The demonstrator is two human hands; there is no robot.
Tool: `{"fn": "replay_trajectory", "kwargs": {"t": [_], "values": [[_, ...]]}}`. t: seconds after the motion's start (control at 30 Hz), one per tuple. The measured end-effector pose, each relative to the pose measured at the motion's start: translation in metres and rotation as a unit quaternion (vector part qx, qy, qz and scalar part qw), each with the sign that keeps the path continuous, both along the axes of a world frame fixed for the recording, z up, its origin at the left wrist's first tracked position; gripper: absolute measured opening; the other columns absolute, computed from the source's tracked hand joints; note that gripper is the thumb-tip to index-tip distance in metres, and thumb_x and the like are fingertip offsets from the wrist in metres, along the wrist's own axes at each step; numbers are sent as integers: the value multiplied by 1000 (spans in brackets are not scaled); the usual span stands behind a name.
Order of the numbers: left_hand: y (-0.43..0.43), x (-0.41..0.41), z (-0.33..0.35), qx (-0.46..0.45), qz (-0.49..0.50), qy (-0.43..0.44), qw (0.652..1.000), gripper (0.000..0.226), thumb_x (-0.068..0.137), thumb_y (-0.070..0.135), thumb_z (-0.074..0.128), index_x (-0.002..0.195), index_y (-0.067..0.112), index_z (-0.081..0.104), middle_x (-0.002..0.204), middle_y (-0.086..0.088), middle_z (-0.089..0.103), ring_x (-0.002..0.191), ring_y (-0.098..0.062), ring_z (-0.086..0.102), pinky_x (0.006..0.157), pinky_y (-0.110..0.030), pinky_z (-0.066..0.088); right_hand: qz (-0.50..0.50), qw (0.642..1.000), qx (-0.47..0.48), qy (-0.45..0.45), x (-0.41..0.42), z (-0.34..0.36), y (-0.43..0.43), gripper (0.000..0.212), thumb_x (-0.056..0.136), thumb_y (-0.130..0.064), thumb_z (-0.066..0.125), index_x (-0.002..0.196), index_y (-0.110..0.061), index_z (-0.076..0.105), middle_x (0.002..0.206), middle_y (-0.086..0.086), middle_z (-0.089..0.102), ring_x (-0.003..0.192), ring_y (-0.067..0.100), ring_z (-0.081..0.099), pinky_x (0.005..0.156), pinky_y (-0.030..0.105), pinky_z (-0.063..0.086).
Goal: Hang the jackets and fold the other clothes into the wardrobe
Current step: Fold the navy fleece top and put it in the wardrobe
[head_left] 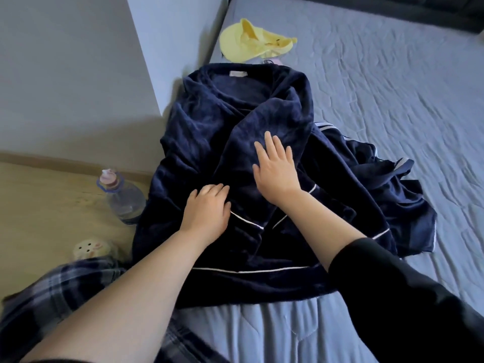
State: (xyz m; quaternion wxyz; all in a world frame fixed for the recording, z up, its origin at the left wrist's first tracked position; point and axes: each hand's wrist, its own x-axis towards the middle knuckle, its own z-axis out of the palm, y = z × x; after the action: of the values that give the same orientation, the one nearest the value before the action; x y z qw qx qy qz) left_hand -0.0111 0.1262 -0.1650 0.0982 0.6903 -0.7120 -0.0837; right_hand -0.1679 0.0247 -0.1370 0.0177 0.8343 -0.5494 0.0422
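Note:
A dark navy fleece garment (209, 121) with white piping lies spread on the bed's left edge, collar away from me. My right hand (276, 169) presses flat on a folded-over flap near its middle, fingers straight. My left hand (207, 210) rests on the fabric just below and to the left, with its fingertips bent down into the cloth. A second navy garment (392, 195) with white stripes sticks out from beneath on the right. A yellow garment (251, 40) lies crumpled at the bed's far edge.
The bed (392, 87) has a wrinkled grey-blue sheet. A plastic water bottle (123, 197) stands on the wooden floor (39, 205) beside the bed. A white wall corner (146, 61) rises at the left. My plaid trouser leg (52, 292) and a slipper (91, 248) show at lower left.

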Motion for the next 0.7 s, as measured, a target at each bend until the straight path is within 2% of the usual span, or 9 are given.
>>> {"fn": "replay_trajectory", "kwargs": {"t": [0.1,0.17,0.23,0.27,0.37,0.47,0.53,0.63,0.7], "values": [[-28,-2,10,-50,5,-38,998,35,95,24,40,122,15,61,109,-5,68,102,-26,60,98,-37,35,-13,1000,-1,26,16,-1,-34,58,101,-35,32,152,-14,15,161,11,0,148,28,-1,117,51,5],[-49,-2,15,-60,17,-35,997,32,91,21,42,115,14,63,103,-5,68,97,-28,59,92,-37,36,-31,999,2,29,23,-1,-56,58,101,-35,31,152,-14,14,161,10,0,148,28,-3,116,52,4],[-69,0,17,-68,32,-3,997,35,89,20,47,121,15,60,114,-6,62,108,-28,52,90,-37,35,-43,999,25,21,28,-4,-75,58,101,-34,31,152,-14,14,161,9,2,148,27,-1,116,52,4],[-80,2,17,-73,36,6,997,41,88,21,49,128,17,55,127,-7,55,119,-28,46,95,-39,34,-43,998,43,19,29,-6,-83,57,101,-33,32,152,-14,15,161,9,5,148,26,2,116,51,6],[-117,16,13,-52,50,-9,997,62,93,33,48,149,23,25,158,-6,16,145,-28,10,113,-52,16,-20,994,101,37,31,-14,-101,57,100,-32,35,150,-11,20,159,11,15,144,27,17,116,45,19],[-152,34,0,-2,87,13,996,69,96,47,36,151,32,-3,161,-2,-5,147,-27,-7,111,-62,10,-24,989,143,20,35,-22,-111,54,97,-28,37,147,-9,28,156,13,23,141,28,25,114,42,26],[-164,41,-14,25,110,45,993,70,95,55,29,147,39,-15,161,-1,-8,147,-26,-9,110,-65,10,-34,990,133,1,39,-26,-119,44,93,-25,39,134,-9,42,145,13,40,132,29,37,105,40,36],[-168,41,-36,36,126,76,988,69,90,64,20,148,41,-10,161,1,-6,147,-24,-10,108,-68,9,-33,998,57,10,50,-27,-133,24,92,-25,40,108,-11,51,115,10,56,109,30,50,78,37,40],[-173,42,-44,40,138,141,979,70,87,67,16,150,41,0,161,5,-3,147,-18,-9,109,-66,3,-29,999,11,32,60,-24,-145,22,94,-25,38,103,-11,53,109,10,56,103,31,53,68,35,35]]}}
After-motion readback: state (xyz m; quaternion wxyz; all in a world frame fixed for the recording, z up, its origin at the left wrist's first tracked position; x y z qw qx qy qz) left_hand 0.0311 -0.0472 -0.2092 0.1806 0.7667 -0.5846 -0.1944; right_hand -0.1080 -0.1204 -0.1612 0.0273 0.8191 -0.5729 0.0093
